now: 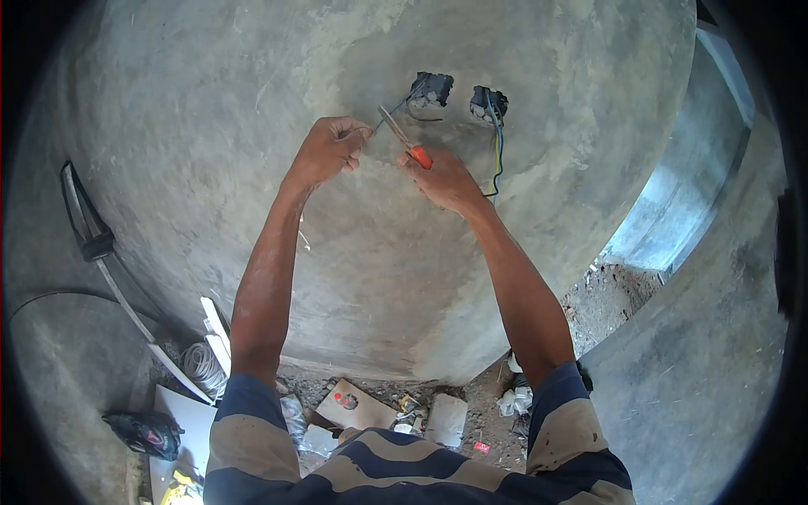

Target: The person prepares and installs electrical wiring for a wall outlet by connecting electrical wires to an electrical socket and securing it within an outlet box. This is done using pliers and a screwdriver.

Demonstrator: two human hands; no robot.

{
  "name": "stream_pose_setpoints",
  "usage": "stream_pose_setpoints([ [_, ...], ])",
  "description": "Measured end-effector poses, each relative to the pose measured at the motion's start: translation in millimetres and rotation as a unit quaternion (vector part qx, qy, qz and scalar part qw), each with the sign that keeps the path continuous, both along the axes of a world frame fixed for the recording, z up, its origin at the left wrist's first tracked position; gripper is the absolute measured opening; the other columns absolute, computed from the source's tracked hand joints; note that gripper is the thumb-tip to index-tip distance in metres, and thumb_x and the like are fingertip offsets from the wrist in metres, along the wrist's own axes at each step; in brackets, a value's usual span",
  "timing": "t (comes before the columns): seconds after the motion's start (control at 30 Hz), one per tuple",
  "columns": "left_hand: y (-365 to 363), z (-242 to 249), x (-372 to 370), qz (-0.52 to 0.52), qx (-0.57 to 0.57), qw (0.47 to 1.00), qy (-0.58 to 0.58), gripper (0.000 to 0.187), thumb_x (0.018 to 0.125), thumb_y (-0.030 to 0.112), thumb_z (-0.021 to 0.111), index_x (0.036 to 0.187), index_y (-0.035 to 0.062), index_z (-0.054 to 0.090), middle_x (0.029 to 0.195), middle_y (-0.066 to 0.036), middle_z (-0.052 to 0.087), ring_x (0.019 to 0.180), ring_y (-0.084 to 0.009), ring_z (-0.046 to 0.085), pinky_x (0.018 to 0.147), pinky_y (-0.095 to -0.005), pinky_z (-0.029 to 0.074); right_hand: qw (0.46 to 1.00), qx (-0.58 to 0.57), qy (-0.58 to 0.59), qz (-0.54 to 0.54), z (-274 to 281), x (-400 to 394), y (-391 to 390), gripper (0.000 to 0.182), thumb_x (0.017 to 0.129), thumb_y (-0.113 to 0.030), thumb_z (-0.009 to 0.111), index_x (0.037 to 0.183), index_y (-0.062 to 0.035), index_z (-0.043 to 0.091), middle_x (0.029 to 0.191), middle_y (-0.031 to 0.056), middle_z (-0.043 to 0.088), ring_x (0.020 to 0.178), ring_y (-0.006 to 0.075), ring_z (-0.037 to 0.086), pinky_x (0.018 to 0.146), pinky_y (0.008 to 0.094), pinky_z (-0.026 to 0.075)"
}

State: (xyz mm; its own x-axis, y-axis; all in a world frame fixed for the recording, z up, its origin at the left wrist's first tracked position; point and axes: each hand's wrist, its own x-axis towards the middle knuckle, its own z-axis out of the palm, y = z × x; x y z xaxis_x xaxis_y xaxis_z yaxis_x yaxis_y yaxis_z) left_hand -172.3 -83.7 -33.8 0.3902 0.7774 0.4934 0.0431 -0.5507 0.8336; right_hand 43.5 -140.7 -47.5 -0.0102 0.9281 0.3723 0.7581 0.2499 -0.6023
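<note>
My left hand (331, 151) is closed in a pinch on a thin grey-blue wire (403, 100) that runs out of the left wall box (433, 87). Fingers of my right hand (444, 180) wrap round the red handle of a hand tool (420, 156) with a long, narrow metal end. Its tip reaches up and left to the wire, just right of my left fingertips. Whether it touches the wire, and whether it is a blade or slim pliers, I cannot make out. A short dark wire end also sticks out below the left box.
To the right, a second wall box (490, 104) has blue, yellow and black wires (498, 160) hanging down. Rubble, a board (362, 409) and scraps lie at the wall's foot. Coiled cable (202, 365), white strips and a black bag (145, 433) are at lower left.
</note>
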Motion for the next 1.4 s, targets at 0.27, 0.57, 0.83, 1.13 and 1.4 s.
stream_pose_setpoints([
  [0.27, -1.0, -0.7, 0.2, 0.001, 0.012, 1.0, 0.003, 0.024, 0.094, 0.024, 0.061, 0.095, 0.0018, 0.068, 0.063, 0.002, 0.052, 0.056, -0.0077, 0.051, 0.054, -0.0235, 0.044, 0.999, -0.005, -0.032, -0.001, 4.1, -3.1, -5.0, 0.053, 0.089, -0.052, 0.056, 0.081, -0.0003, 0.058, 0.071, 0.0174, 0.06, 0.072, 0.0346, 0.057, 0.069, 0.0462, 0.043],
  [0.57, -3.3, 1.6, 1.1, 0.01, 0.009, 1.0, 0.016, 0.023, 0.095, 0.024, 0.061, 0.095, 0.0027, 0.069, 0.062, 0.001, 0.052, 0.055, -0.008, 0.05, 0.053, -0.0237, 0.043, 1.0, -0.011, -0.02, 0.007, 6.0, -0.8, -6.7, 0.054, 0.089, -0.053, 0.056, 0.082, 0.0002, 0.058, 0.072, 0.0187, 0.06, 0.073, 0.035, 0.058, 0.07, 0.0471, 0.043],
  [0.83, -4.5, 3.2, 0.7, 0.002, 0.009, 1.0, 0.012, 0.024, 0.095, 0.025, 0.061, 0.094, 0.0021, 0.068, 0.062, 0.001, 0.052, 0.054, -0.0084, 0.05, 0.052, -0.024, 0.042, 1.0, -0.012, -0.02, 0.001, 7.2, 1.7, -7.9, 0.056, 0.087, -0.055, 0.057, 0.082, 0.0011, 0.058, 0.074, 0.0201, 0.06, 0.073, 0.0369, 0.057, 0.07, 0.0475, 0.044],
  [1.13, -2.9, 2.8, -0.2, 0.005, 0.013, 1.0, 0.015, 0.024, 0.095, 0.025, 0.06, 0.096, 0.0021, 0.068, 0.063, 0.001, 0.052, 0.054, -0.0086, 0.05, 0.053, -0.0239, 0.042, 1.0, -0.011, -0.022, 0.008, 7.8, 1.0, -6.7, 0.057, 0.087, -0.054, 0.057, 0.076, 0.0014, 0.055, 0.067, 0.0187, 0.058, 0.067, 0.0347, 0.056, 0.068, 0.0474, 0.043],
  [1.4, -5.4, 7.5, -3.4, 0.002, 0.02, 1.0, 0.024, 0.023, 0.095, 0.024, 0.059, 0.094, 0.0025, 0.068, 0.063, 0.002, 0.053, 0.055, -0.0084, 0.05, 0.053, -0.024, 0.043, 0.999, 0.014, -0.031, 0.002, 11.7, -3.6, -12.1, 0.053, 0.089, -0.05, 0.058, 0.077, 0.0019, 0.058, 0.068, 0.0208, 0.059, 0.069, 0.0371, 0.058, 0.068, 0.0474, 0.044],
])
